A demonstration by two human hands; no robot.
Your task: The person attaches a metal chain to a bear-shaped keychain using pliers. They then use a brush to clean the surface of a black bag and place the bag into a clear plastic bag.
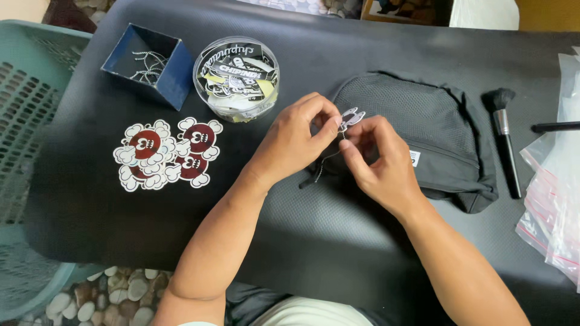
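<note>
Two hands pinch a small charm over a black pouch on a dark table.

Head view: the left hand (293,142) and the right hand (377,163) meet above the black mesh pouch (435,133). The fingers (326,124) of the left hand are pressed together on the small white-and-dark charm (351,116), which sticks up just above the fingertips of both hands; the right hand's fingers are curled in and pinch just below it, where a thin chain (323,166) hangs down between the hands. Left of the fingers lie the red-and-white stickers (166,154), a round clear tub of stickers (237,78) and a blue box (148,63). Right of the fingers, beyond the pouch, lies a black brush (504,139), with clear plastic bags (556,199) at the table (314,241) edge.
</note>
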